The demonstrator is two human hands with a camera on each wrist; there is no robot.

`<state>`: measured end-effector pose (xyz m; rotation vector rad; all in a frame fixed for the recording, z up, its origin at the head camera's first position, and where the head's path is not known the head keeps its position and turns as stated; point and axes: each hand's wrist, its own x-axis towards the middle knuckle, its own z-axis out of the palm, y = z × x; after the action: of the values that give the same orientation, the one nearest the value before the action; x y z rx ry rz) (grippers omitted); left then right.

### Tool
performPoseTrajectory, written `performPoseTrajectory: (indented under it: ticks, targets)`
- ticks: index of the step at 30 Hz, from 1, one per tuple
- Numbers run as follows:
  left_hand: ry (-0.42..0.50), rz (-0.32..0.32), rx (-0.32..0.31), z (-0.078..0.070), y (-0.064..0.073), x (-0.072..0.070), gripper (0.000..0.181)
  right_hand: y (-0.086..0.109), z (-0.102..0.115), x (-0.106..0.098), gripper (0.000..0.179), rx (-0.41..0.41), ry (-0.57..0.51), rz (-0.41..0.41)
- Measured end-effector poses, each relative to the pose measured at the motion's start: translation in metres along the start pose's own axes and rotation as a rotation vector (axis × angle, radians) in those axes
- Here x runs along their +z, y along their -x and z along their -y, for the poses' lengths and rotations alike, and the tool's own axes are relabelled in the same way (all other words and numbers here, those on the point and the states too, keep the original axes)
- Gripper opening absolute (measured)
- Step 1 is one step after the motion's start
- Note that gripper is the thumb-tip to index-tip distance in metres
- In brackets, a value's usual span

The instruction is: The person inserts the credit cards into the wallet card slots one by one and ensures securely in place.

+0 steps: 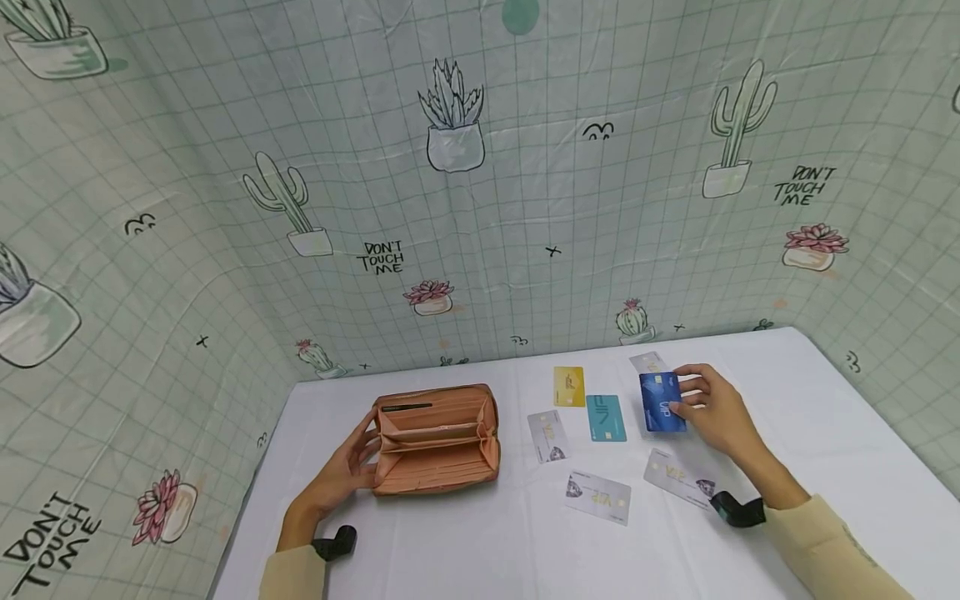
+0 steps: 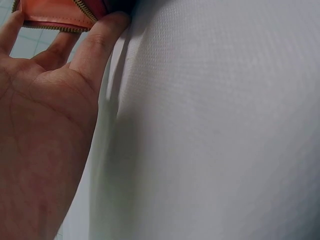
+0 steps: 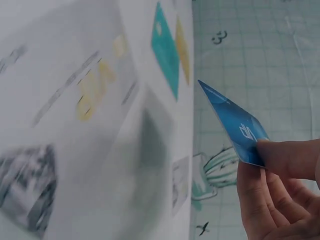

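Observation:
A brown zip-around wallet stands unzipped on the table, its inner pockets and dividers showing. My left hand grips its left side, thumb at the lower corner and fingers along the edge. In the left wrist view, the brass zip and orange lining of the wallet show beside the fingers. On the right, my right hand pinches a blue VIP card by its right edge between thumb and fingers. The right wrist view shows this blue card held up off the table, a shadow below it.
Between the hands lie a gold card, a teal card and several silver VIP cards, one silver card nearest the front. Another silver card is partly behind the blue one. A patterned cloth hangs behind the white table.

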<state>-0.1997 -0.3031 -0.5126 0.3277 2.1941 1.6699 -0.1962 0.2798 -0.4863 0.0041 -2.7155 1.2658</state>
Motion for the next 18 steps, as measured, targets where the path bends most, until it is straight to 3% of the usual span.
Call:
performPoseTrajectory:
  ticks: [18]
  targets:
    - [0.001, 0.014, 0.038, 0.0, 0.001, 0.0, 0.111, -0.016, 0.075, 0.037, 0.047, -0.182, -0.136, 0.039]
